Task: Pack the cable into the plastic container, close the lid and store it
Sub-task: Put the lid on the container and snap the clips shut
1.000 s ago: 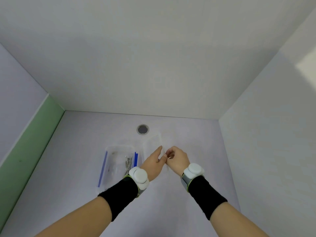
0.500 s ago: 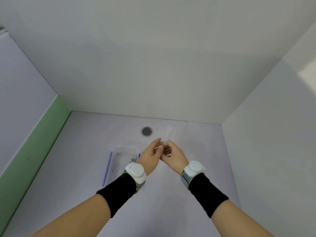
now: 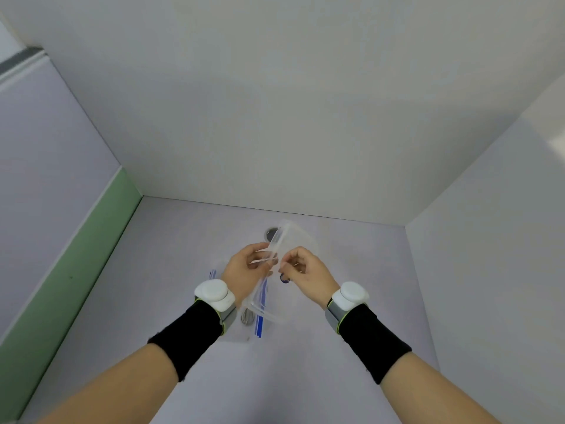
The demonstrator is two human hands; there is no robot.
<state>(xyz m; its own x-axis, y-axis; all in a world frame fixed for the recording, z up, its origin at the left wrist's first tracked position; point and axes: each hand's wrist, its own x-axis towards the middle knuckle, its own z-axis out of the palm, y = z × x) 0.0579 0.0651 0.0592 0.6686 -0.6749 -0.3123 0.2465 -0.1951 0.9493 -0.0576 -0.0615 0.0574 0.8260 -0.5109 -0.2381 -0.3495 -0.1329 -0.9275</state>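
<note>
My left hand and my right hand both pinch a clear plastic lid, which is raised off the table and tilted steeply on edge. Its lower corner hangs near my left wrist. Underneath sits the clear plastic container with blue side clips, mostly hidden by my left hand and the lid. A grey coiled cable shows inside it, just beside my left wristband.
A round dark hole lies in the pale table just behind the lid. White walls close in at the back and right; a green strip runs along the left side.
The lid has come up from the table on the container's right and now stands tilted over the container. Both hands moved up and left with it.
</note>
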